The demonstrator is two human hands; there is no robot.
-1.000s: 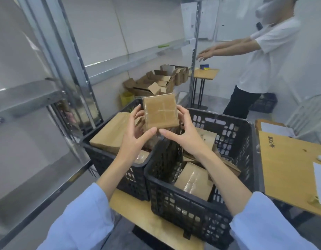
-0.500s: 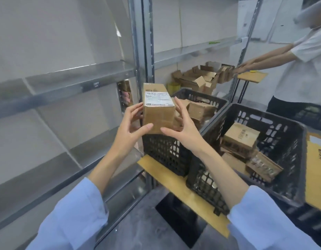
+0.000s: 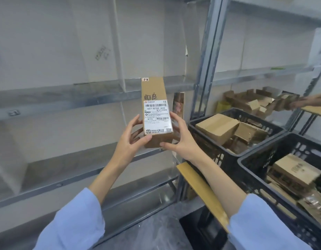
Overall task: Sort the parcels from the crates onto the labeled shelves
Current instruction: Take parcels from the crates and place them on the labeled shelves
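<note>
Before the metal shelves (image 3: 94, 94), left hand (image 3: 130, 141) and right hand (image 3: 183, 141) clasp the parcel (image 3: 154, 91), long axis upright, label facing the camera.

We are in what looks like a parcel sorting room or small depot. Bare galvanised steel shelving (image 3: 84, 96) runs along the left wall on slotted uprights (image 3: 206, 69), and one shelf edge carries a small tag (image 3: 14, 112), too blurred for us to read. On the right, black plastic crates (image 3: 260, 148) sit on a wooden board (image 3: 199, 183), filled with taped cardboard boxes (image 3: 216, 126). The parcel (image 3: 154, 91) in the middle bears a printed shipping label (image 3: 157, 117) with barcodes. Far right, opened cartons (image 3: 246, 101) lie heaped by the wall. The floor (image 3: 148, 231) is plain grey.
</note>
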